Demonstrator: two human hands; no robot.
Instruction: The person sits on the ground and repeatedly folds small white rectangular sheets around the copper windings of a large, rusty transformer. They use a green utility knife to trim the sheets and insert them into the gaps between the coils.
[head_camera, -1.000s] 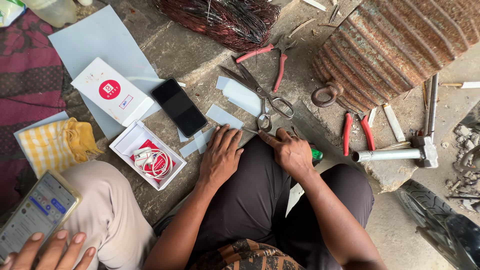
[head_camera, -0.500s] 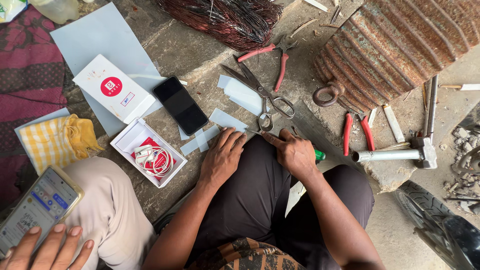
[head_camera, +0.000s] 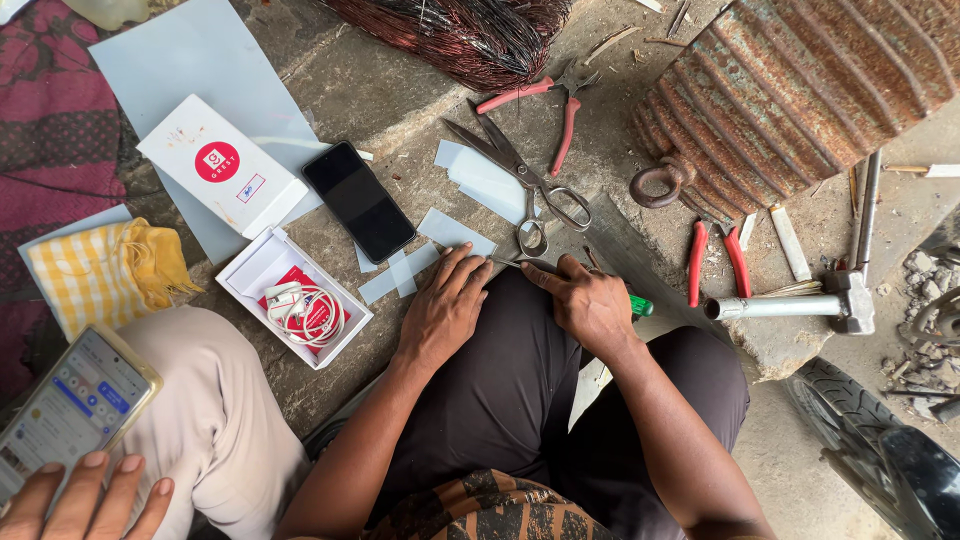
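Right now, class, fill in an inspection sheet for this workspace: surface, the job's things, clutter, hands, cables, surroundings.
Surface: rough grey concrete floor.
Job's things: thin green-handled tool; pale cut sheet strips; steel scissors.
Clutter: black smartphone, red-handled pliers, red-handled cutters, metal hammer, open white box.
Hands: left hand flat on the lap by the strips; right hand gripping the tool.
Cables: white coiled cable in the box; copper wire coil.
Surroundings: rusty ribbed metal cylinder; another person's hand with a phone.
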